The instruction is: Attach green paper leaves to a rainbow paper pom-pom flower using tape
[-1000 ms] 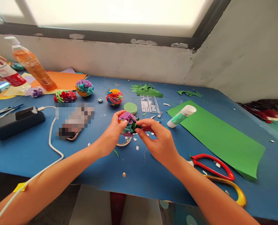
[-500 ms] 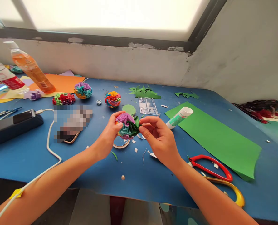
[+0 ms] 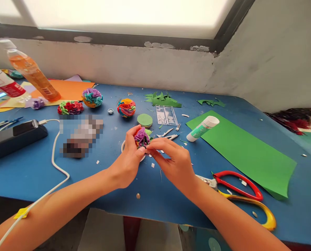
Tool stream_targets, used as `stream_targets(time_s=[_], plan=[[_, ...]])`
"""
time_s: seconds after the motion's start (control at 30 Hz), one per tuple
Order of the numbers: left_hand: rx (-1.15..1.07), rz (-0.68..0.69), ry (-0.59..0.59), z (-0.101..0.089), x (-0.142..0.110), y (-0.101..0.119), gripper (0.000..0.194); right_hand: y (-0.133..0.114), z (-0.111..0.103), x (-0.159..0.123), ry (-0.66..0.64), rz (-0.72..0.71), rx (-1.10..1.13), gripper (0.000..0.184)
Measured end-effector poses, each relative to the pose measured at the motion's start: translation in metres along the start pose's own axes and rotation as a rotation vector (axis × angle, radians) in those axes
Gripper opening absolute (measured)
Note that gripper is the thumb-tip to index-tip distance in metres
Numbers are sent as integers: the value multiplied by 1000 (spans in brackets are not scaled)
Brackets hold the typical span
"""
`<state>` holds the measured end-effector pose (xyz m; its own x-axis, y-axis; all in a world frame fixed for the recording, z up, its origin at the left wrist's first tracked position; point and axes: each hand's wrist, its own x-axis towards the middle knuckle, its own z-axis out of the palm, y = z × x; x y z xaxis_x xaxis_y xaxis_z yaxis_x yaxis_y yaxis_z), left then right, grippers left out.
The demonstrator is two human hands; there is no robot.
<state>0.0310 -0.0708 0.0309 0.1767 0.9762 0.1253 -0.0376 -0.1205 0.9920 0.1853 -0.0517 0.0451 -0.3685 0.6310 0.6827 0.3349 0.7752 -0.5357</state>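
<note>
My left hand (image 3: 126, 162) is closed around a ruffled paper flower ball (image 3: 142, 136) with purple petals on top, above the middle of the table. Thumb and fingertips of my right hand (image 3: 175, 162) are pinched at the ball's lower right edge, where dark green paper shows a little. Fingers cover much of the ball. Behind it lies a stack of round green paper discs (image 3: 145, 120). A white ring (image 3: 123, 146), like a tape roll, is partly hidden under my left hand. Large scissors (image 3: 239, 175) with red and yellow handles lie beside my right forearm.
A glue stick (image 3: 202, 128) leans over a green paper sheet (image 3: 249, 157). Other paper balls (image 3: 126, 107), bottles (image 3: 33, 71) and a phone (image 3: 82, 137), partly blurred, stand or lie leftward. A white cable (image 3: 56, 153) crosses my left forearm.
The flower ball has been turned, so its purple part faces up and less green shows. My right hand has shifted left and slightly down, closer to my left hand.
</note>
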Motion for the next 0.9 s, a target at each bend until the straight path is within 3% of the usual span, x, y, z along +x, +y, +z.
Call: stream_targets(time_s=[0.2, 0.3, 0.4, 0.53, 0.67, 0.9], plan=[[25, 33, 89, 14, -4, -2, 69, 0, 9, -5, 0, 48, -43, 15], [35, 69, 90, 16, -4, -3, 86, 1, 10, -5, -3, 65, -36, 16], [-29, 20, 48, 11, -2, -4, 95, 1, 9, -4, 3, 82, 17, 15], [-241, -46, 36, 0, 9, 0, 79, 2, 5, 1, 83, 237, 190, 3], [-328, -9, 107, -7, 17, 9, 55, 8, 1, 5, 160, 400, 377, 14], [-311, 69, 51, -11, 19, 10, 48, 13, -1, 6, 184, 380, 477, 16]])
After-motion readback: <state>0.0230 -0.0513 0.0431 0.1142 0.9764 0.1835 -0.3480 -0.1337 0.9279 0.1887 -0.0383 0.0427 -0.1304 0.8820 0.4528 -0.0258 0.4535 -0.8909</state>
